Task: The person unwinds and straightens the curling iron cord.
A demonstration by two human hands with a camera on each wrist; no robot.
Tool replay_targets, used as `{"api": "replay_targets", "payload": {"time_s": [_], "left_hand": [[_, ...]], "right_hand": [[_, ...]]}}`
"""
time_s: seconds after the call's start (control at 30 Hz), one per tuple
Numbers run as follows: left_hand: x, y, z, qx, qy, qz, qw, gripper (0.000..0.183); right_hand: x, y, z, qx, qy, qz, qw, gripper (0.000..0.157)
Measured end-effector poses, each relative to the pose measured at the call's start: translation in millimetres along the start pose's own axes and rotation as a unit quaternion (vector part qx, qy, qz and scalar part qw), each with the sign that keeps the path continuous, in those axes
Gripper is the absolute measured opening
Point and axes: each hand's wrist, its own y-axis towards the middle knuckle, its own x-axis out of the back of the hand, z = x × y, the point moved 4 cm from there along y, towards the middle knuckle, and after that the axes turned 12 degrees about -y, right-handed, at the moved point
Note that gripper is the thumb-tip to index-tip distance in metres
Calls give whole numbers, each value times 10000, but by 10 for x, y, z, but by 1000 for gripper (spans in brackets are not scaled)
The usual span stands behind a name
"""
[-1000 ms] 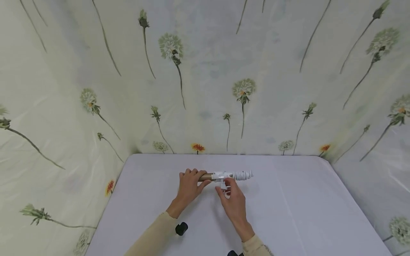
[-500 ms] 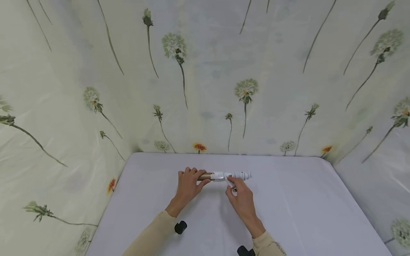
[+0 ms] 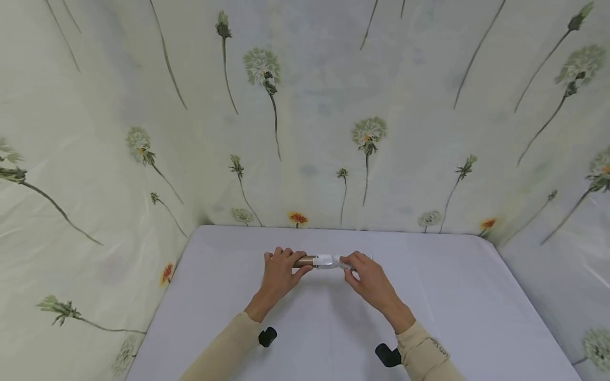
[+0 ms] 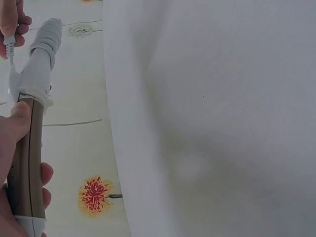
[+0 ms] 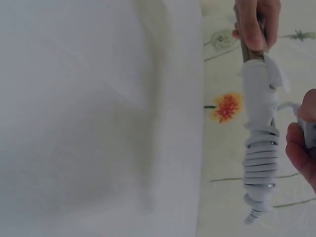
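Head view: pls confirm pos. of the styling unit (image 3: 324,261).

Held crosswise over the far half of the table (image 3: 467,312), approx. centre, prob. a curling iron. Brown section (image 3: 304,262) to the person's L, white section (image 5: 256,94) to the R. Judging by the soft shadow, it's likely raised off the surface; exact clearance n/a.

State of L hand (image 3: 278,275)?

Wrapped round the brown section: thumb along one side, fingertips (image 4: 47,174) showing past the other. Reason (judged): fixed anchor, i.e. it stops the unit rolling or swinging while the other side is worked. Gripping there also leaves the white section accessible.

And R hand (image 3: 374,283)?

Thumb & fingers narrow, pinching the cord end (image 4: 9,44), ribbed sleeve visible; prob. the plug, but the fingers cover most of it. Positioned just beside the white section, w/ a short free length of cord running across to it.

Cond. of the coil (image 5: 260,163)?

Multiple turns around the white section: close together mid-length, looser toward both ends. Pinching the end presumably keeps tension on, so turns don't slacken. NB: how the free length joins the coil is hard to tell.

Lever (image 5: 276,74)?

On the white section, next to the brown one, standing slightly off the body. No fingers on it in R wrist view.
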Motion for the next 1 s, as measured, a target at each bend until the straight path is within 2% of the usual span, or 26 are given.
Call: {"api": "replay_targets", "payload": {"time_s": [0.2, 0.37, 0.57, 0.7, 1.0], "left_hand": [[34, 20, -2, -165, 81, 125, 9998, 39], [55, -5, 21, -123, 179, 344, 9992, 42], [73, -64, 44, -248, 39, 498, 9984, 40], [89, -124, 69, -367, -51, 628, 9973, 38], [107, -182, 154, -315, -288, 1044, 9936, 40]], "right_hand": [[84, 127, -91, 292, 50, 140, 9995, 23], [62, 193, -162, 500, -11, 279, 9984, 24], [-15, 200, -299, 377, -95, 590, 9975, 23], [-92, 162, -379, 446, -186, 810, 9955, 20], [-255, 46, -566, 291, 415, 1126, 9923, 17]]}}
